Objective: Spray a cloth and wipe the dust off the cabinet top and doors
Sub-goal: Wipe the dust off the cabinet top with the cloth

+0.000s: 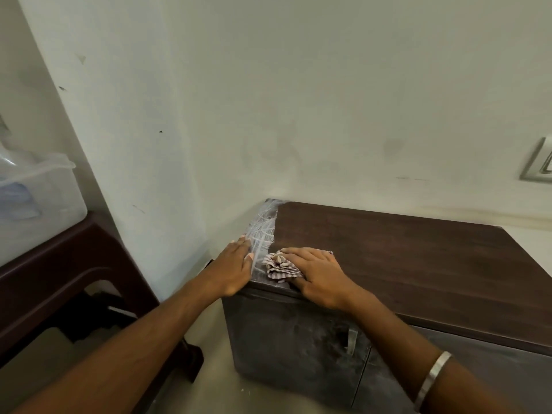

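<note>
Cloth [280, 265] at frame centre on cabinet [403, 258] top's left end, right hand [316, 273] flat on it, fingers straight, left hand [236, 267] flat on left edge just beside cloth

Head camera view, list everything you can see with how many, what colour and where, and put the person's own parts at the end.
cabinet: one, dark brown wood top, against the wall at right; smeared whitish patch at its left end
cabinet doors: two, dark and dusty, below the top
door handle: one, metal, on the left door
cloth: one, striped white and reddish, bunched on the cabinet top near its left front corner
plastic container: one, clear, on the stand at left
stand: one, dark maroon, far left
wall switch: one, pale, right edge
bangle: one, silver, right wrist
left hand: flat on the cabinet's left edge
right hand: fingers pressing the cloth
</note>
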`<state>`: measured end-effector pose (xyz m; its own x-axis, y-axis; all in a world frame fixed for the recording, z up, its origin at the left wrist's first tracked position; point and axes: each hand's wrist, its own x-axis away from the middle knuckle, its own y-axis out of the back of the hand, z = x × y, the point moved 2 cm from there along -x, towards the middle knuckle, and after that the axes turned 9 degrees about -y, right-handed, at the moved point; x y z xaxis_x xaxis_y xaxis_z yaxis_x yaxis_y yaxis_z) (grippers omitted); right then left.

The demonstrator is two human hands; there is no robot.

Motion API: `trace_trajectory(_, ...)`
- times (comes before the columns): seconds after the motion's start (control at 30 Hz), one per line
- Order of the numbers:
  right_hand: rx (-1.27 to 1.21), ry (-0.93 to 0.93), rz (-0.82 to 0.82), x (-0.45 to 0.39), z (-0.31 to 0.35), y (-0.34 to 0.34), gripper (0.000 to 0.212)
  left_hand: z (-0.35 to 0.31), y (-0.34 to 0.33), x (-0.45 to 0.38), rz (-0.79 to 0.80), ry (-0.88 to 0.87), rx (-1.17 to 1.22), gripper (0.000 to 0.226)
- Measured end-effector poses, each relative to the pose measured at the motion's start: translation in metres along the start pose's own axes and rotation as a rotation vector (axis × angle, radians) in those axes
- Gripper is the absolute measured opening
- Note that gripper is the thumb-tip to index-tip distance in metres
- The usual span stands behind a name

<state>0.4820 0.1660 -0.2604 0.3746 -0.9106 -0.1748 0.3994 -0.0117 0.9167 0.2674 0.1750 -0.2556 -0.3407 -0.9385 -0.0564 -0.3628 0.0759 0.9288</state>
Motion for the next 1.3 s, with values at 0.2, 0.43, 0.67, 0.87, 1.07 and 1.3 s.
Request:
trace_trajectory(0.2,0.024,-0.083,0.007,-0.005,0.012,0.003,0.053,0.004,-0.003,0.010,0.006,0.018,0.015,0.055)
trace_trajectory(0.43,0.006,0.015,0.027,0.015,0.016,0.002,0.054,0.002,-0.002,0.015,-0.007,0.033,0.038,0.055)
trace_trajectory(0.67,0.023,-0.073,0.011,0.001,0.033,0.000,0.053,0.000,0.005,0.028,-0.004,0.038,0.073,0.053)
trace_trajectory(0.87,0.003,0.021,0.009,0.016,0.024,-0.004,0.051,-0.001,0.008,0.035,0.009,0.056,0.093,0.054)
trace_trajectory(1.07,0.029,-0.055,0.015,-0.001,0.046,-0.009,0.055,0.005,0.009,0.042,0.002,0.058,0.096,0.054)
trace_trajectory(1.3,0.001,0.047,0.010,0.008,0.042,-0.012,0.054,0.014,0.010,0.044,0.010,0.066,0.120,0.053)
